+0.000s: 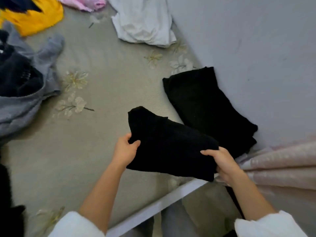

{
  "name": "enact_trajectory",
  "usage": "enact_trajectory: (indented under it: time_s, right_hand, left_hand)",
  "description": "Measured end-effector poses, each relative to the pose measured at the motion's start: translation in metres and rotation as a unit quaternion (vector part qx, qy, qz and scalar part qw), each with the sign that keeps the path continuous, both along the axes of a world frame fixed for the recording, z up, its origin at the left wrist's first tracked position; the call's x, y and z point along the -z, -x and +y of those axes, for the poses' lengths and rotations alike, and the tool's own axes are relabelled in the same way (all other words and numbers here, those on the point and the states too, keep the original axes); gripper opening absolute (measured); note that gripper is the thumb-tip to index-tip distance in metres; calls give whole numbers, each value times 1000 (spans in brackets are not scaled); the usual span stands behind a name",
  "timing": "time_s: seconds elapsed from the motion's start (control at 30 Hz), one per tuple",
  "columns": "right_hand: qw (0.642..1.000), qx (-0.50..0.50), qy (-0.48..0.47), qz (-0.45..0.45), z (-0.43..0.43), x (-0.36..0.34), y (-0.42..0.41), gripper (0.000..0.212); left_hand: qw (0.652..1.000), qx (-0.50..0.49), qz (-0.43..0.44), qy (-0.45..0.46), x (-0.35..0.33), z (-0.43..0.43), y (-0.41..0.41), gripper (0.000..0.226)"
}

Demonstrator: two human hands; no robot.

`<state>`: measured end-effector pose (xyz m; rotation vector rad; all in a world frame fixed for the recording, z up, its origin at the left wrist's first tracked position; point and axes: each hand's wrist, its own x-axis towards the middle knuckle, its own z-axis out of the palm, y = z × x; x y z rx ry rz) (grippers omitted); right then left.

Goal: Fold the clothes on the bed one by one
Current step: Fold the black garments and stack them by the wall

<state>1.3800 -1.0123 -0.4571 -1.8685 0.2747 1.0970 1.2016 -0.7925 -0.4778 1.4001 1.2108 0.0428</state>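
Note:
I hold a folded black garment just above the bed, near its front right corner. My left hand grips its left edge, thumb on top. Its right edge is gripped by my right hand, fingers curled round the cloth. Another folded black garment lies flat on the bed right behind it, against the wall. Unfolded clothes lie farther off: a white one at the back, a grey one with a black one on it at the left.
A yellow garment and a pink one lie at the back left. The grey wall bounds the bed on the right. A pink curtain hangs at the right, and the white bed frame runs along the front.

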Motion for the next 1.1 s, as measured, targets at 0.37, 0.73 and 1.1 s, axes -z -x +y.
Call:
enact_trajectory:
  time_s: [0.37, 0.73, 1.1]
  right_hand:
    - [957, 258, -129, -20, -23, -8, -122, 43]
    - [958, 273, 68, 53, -20, 82, -137, 44]
    - [912, -292, 189, -217, 15, 107, -151, 83]
  left_hand:
    - [951, 223, -27, -212, -34, 24, -275, 35]
    - [833, 397, 140, -359, 54, 11, -311, 60]
    - [798, 482, 172, -317, 105, 4, -288, 71]
